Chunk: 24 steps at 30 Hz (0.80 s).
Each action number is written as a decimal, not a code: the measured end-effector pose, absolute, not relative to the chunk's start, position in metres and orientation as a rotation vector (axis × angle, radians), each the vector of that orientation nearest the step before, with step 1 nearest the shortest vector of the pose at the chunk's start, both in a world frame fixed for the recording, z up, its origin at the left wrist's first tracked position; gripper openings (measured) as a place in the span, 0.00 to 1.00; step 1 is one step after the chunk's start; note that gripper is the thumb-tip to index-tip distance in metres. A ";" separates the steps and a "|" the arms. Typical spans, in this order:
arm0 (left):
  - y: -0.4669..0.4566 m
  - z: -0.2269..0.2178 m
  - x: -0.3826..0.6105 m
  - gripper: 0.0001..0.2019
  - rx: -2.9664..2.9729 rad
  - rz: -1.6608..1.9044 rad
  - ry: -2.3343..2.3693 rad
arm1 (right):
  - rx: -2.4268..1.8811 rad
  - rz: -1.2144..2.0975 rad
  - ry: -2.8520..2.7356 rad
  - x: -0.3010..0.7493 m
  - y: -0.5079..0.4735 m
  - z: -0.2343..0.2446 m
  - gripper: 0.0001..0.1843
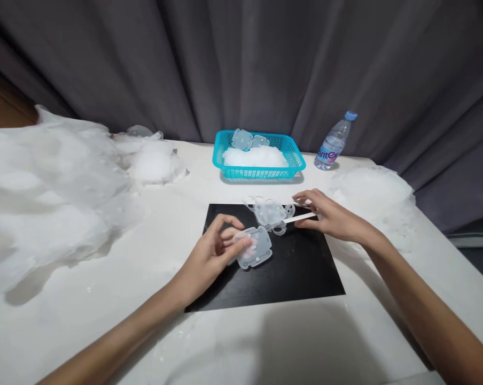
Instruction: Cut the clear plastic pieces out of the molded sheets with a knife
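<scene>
My left hand (pixel 221 248) pinches a square, translucent plastic piece (pixel 259 251) with rounded, notched corners, thumb on its face. Small white bits lie on that piece. In my right hand (pixel 324 214) is a thin white strip (pixel 300 217), held between thumb and fingers; its left tip reaches a clear plastic piece with looped edges (pixel 269 213). This looped piece lies at the far edge of the black mat (pixel 293 267), just beyond the square one. Whether the strip's tip touches it, I cannot tell.
Behind the mat stands a turquoise basket (pixel 261 172) holding white fluffy filling (pixel 255 156) and translucent pieces (pixel 242 139). A water bottle (pixel 332 144) is to its right. A large white filling heap (pixel 53 198) covers the left; a bag-like white pile (pixel 373 198) lies right.
</scene>
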<state>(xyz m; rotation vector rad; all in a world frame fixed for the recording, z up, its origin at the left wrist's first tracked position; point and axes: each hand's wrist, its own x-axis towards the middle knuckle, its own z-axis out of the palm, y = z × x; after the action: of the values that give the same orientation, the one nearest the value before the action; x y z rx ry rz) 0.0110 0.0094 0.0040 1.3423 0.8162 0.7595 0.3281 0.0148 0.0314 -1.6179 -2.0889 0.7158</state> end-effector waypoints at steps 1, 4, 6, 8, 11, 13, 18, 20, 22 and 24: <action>0.009 0.004 0.011 0.17 1.332 0.760 0.808 | -1.591 0.670 -2.050 0.332 0.009 0.029 0.24; 0.004 0.008 0.014 0.21 1.325 0.744 0.821 | -1.572 0.593 -1.988 0.334 -0.008 0.023 0.19; 0.003 0.011 0.016 0.20 1.315 0.712 0.851 | -1.592 0.653 -2.044 0.332 -0.015 0.023 0.15; 0.003 0.014 0.017 0.18 1.301 0.685 0.868 | -1.592 0.758 -2.127 0.330 -0.017 0.026 0.12; 0.005 0.016 0.019 0.15 1.239 0.700 0.855 | -1.616 0.663 -2.142 0.332 -0.015 0.027 0.12; 0.006 0.014 0.020 0.14 1.176 0.719 0.825 | -1.664 0.367 -2.086 0.336 -0.012 0.022 0.12; 0.005 0.010 0.022 0.19 1.093 0.729 0.833 | -1.740 -0.164 -2.029 0.350 -0.004 -0.001 0.19; 0.004 0.011 0.023 0.20 1.080 0.745 0.862 | -1.766 -0.207 -2.060 0.355 0.000 -0.010 0.21; 0.003 0.012 0.023 0.22 1.077 0.756 0.881 | -1.775 -0.197 -2.091 0.357 0.003 -0.017 0.21; 0.002 0.014 0.023 0.23 1.116 0.771 0.910 | -1.789 -0.243 -2.111 0.356 0.006 -0.020 0.21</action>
<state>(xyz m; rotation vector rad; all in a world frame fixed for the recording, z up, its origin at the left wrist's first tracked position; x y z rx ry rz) 0.0230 0.0022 0.0144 1.1162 0.9104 0.7711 0.3557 0.0060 -0.0201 -1.7894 -2.1107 -0.2431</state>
